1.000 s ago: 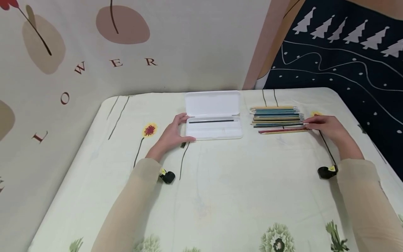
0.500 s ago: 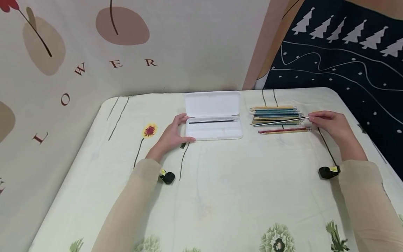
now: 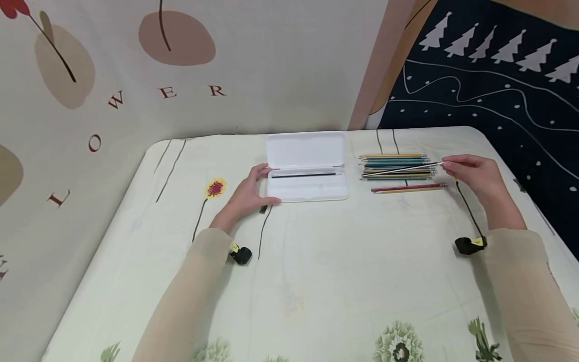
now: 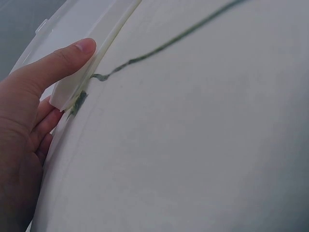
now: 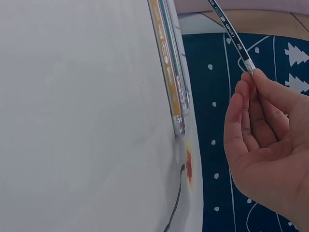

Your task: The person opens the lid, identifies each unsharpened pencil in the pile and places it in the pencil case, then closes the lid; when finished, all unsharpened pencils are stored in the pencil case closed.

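Note:
A white pencil case (image 3: 289, 191) lies open in the head view, its lid (image 3: 305, 149) folded back and one dark pencil (image 3: 303, 175) inside along the hinge side. My left hand (image 3: 244, 193) grips the case's left end; in the left wrist view its thumb (image 4: 72, 59) lies over the rim and the other fingers are at the end wall. My right hand (image 3: 475, 176) pinches a black HB pencil (image 5: 231, 34) by its eraser end between thumb and fingertips. That pencil slants above a row of pencils (image 3: 393, 161), overlapping them in the head view.
Apart from the row, a red and a yellow pencil (image 3: 407, 188) lie closer to the front. A floral cloth (image 3: 344, 271) covers the table. Pale printed fabric (image 3: 289, 75) hangs behind, and dark tree-patterned fabric (image 3: 488, 105) is at the right.
My right hand has lifted the black pencil's eraser end from the table and raised it over the row. The left hand and the case have stayed put.

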Available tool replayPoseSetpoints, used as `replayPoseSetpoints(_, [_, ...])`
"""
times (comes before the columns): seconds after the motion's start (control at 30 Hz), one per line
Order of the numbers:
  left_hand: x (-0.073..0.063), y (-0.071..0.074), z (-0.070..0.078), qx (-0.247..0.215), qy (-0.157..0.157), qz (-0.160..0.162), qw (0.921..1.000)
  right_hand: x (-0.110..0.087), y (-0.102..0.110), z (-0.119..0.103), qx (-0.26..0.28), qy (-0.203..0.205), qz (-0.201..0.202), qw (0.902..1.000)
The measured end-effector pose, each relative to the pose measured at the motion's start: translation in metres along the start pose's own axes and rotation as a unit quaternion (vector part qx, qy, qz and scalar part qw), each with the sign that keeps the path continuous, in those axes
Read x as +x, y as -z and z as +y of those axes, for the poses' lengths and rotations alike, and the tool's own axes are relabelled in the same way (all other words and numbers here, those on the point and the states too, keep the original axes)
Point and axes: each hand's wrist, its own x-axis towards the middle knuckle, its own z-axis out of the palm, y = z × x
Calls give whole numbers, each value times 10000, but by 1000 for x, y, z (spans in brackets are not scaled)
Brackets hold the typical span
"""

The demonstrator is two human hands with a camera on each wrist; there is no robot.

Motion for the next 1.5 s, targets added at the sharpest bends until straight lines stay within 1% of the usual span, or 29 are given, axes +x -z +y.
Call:
replayPoseSetpoints(0.23, [-1,0,1,9,4,-12,10000,0,-9,-7,-100,8,62,9999])
replayPoseSetpoints(0.43, [-1,-1,1,-15,-8,-15,10000,-2,-16,-14,200,155,10,9997])
replayPoseSetpoints(0.57, [-1,-1,1,-57,-1,-13,10000,-1,-23,-17,-94,86,55,9999])
replayPoseSetpoints(0.63, [-1,-1,1,-53,-9,-7,10000,1,-26,-16,-123,28,56,9999])
replayPoseSetpoints(0.67, [0,-1,1,-57,-13,-4,10000,3,-27,-15,-158,23,48,9999])
replayPoseSetpoints(0.73, [0,-1,1,-61,-30,1,10000,8,-30,-11,14,12,34,10000])
replayPoseSetpoints(0.8, [0,-1,1,-62,-44,7,10000,15,-32,-6,119,106,-3,9999])
replayPoseSetpoints(0.87, [-1,-1,2,-67,-52,11,10000,23,-35,1,76,206,-41,9998])
replayPoseSetpoints(0.9, [-1,-1,2,-63,-57,14,10000,28,-36,5,139,223,-42,9996])
replayPoseSetpoints(1.0, [-1,0,2,-52,-73,20,10000,41,-40,14,28,282,-10,9996])
replayPoseSetpoints(1.1, [-1,0,2,-54,-93,24,9999,47,-48,16,22,264,11,9996])
replayPoseSetpoints(1.17, [-1,-1,2,-62,-100,30,9999,45,-53,12,2,234,20,9997])
replayPoseSetpoints(1.3, [-1,-1,1,-64,-100,37,9999,31,-65,-5,-132,286,-142,9994])
replayPoseSetpoints(1.43, [-1,-1,1,-48,-94,31,9999,22,-77,-15,-60,319,-190,9993])
replayPoseSetpoints(1.5, [-1,-1,2,-42,-85,24,10000,20,-83,-18,68,325,-214,9992])
